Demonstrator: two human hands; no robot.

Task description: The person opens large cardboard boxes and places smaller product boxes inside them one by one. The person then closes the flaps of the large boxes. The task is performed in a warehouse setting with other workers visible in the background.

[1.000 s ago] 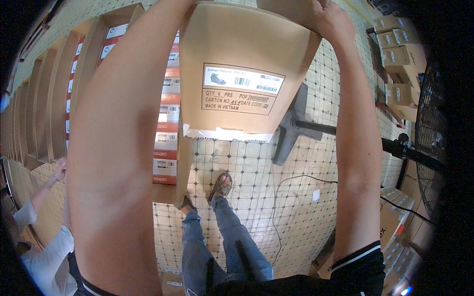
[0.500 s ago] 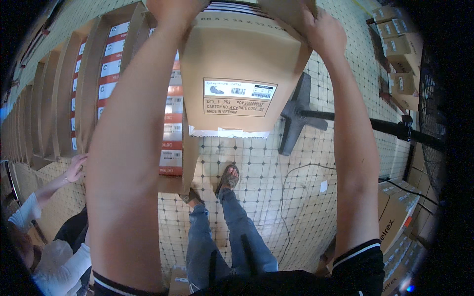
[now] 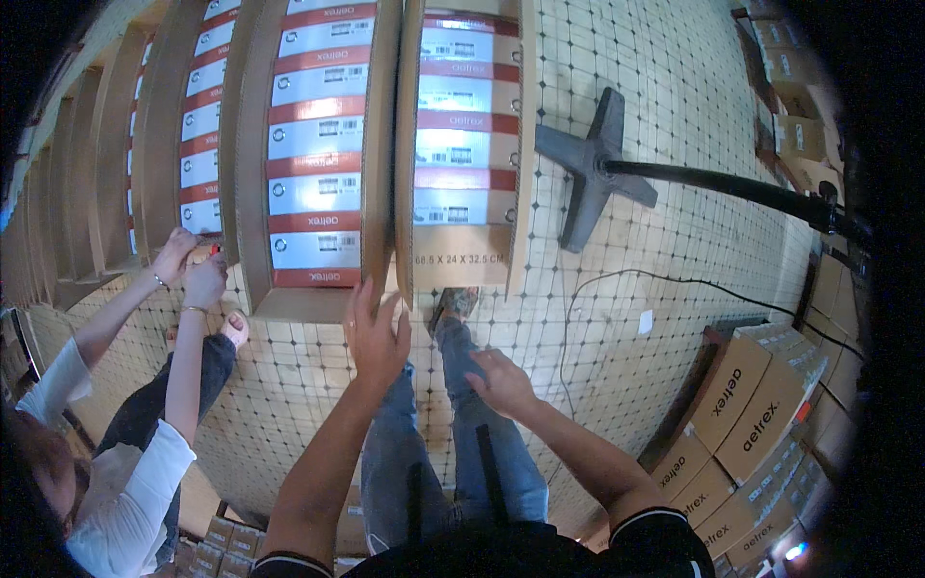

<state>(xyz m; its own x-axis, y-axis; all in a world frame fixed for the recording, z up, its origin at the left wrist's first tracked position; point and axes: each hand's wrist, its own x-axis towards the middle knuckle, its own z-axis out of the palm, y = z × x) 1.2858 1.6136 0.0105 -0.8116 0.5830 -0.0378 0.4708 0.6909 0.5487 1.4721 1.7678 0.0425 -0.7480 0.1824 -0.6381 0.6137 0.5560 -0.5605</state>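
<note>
My left hand (image 3: 378, 332) is open, its fingers reaching up at the near corner between two open cartons; I cannot tell whether it touches them. My right hand (image 3: 503, 383) is open and holds nothing, above my right leg. Just ahead stands an open brown carton (image 3: 461, 252), with white-and-red shoe boxes (image 3: 453, 149) stacked in a row inside. Left of it, a second open carton (image 3: 306, 306) holds several similar shoe boxes (image 3: 313, 196). Its near flap is folded outward.
More open cartons (image 3: 149, 193) line up to the left. A co-worker's hands (image 3: 202, 275) hold a small red thing there. A dark four-legged stand base (image 3: 599, 166) with a pole and a cable (image 3: 665, 272) lies on the right. Closed cartons (image 3: 737, 400) are stacked at lower right.
The carton I held up by its top has come down upright beside the filled one, its shoe boxes now showing. Both hands have let go and drawn back toward me. The co-worker's hands moved nearer.
</note>
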